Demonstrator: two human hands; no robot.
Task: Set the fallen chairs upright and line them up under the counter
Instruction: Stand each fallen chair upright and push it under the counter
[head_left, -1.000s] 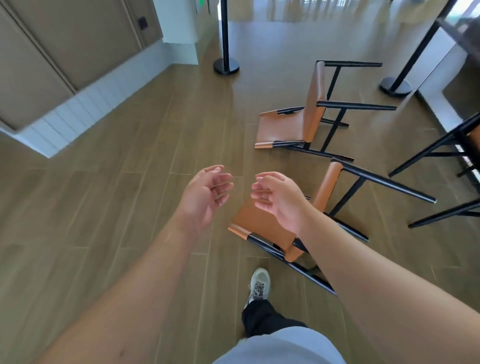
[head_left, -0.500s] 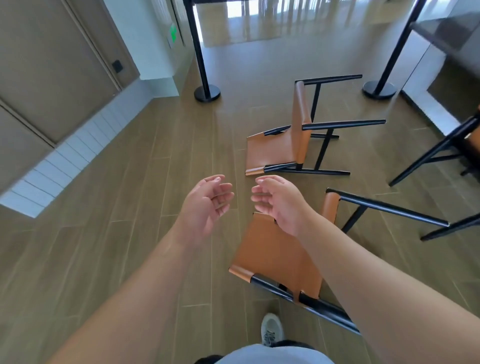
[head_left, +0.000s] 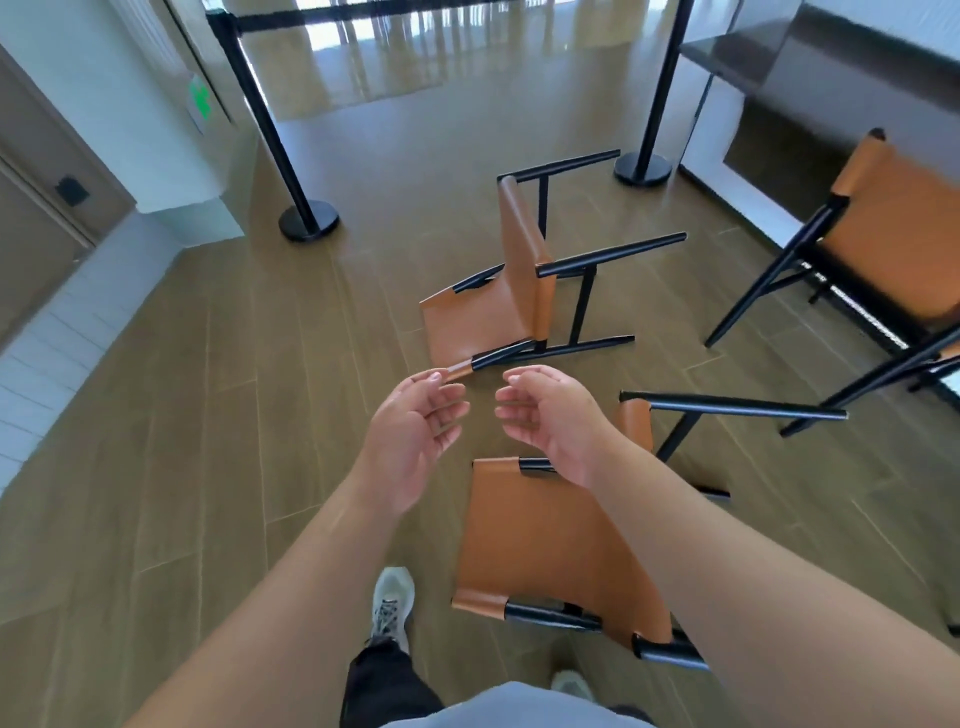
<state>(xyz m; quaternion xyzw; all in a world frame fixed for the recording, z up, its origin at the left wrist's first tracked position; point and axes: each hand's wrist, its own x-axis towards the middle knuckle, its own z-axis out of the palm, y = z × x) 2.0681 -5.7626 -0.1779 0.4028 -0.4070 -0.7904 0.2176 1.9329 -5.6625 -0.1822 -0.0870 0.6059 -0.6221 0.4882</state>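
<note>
Both hands are hovering in mid-air, palms facing each other, holding nothing. Left hand grip is wide, fingers loosely bent. Right hand grip is also wide, fingers relaxed. Near fallen chair is lying on its side on the wooden floor, just below the right forearm, black legs sticking out to the right. Far fallen chair is lying on its side further ahead, beyond the fingertips, apart from both hands. Third chair is standing at far right beside the dark surface. Two stanchion posts are standing behind. One grey shoe is showing below.
</note>
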